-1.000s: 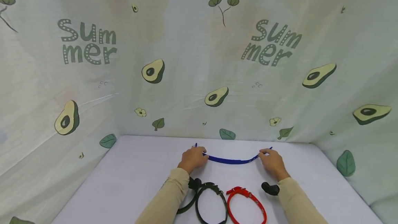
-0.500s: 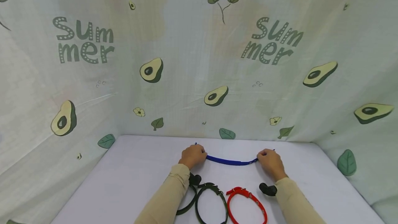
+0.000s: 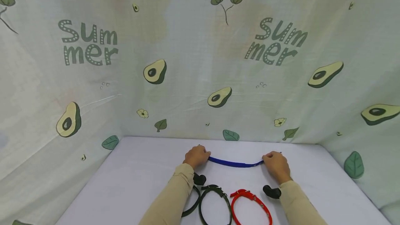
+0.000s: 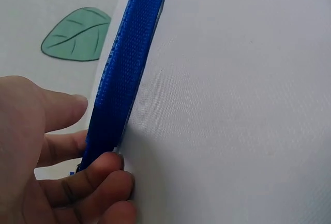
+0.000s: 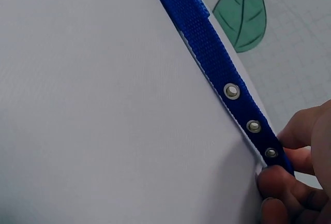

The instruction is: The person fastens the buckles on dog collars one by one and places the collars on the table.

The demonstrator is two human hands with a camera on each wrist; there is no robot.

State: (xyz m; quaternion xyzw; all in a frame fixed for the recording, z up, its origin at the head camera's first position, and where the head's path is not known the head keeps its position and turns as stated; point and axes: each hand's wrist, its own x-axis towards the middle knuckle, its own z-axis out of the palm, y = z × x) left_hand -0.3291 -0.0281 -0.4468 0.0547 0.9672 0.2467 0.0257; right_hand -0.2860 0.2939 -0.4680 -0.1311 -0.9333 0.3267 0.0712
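Hands: L hand (image 3: 197, 156) & R hand (image 3: 275, 164) each pinch an end of blue collar (image 3: 235, 163), arms fwd.

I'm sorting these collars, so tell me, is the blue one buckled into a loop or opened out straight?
Opened out: the blue collar runs as one strip between the left hand and right hand, each pinching an end.

place: staged tabletop booth | evidence: avocado-print backdrop (image 3: 200, 61), white table (image 3: 131, 176)

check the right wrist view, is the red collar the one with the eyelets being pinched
No: the right hand pinches the blue strap, whose metal eyelets show just ahead of its fingers; the red collar lies untouched nearer the person.
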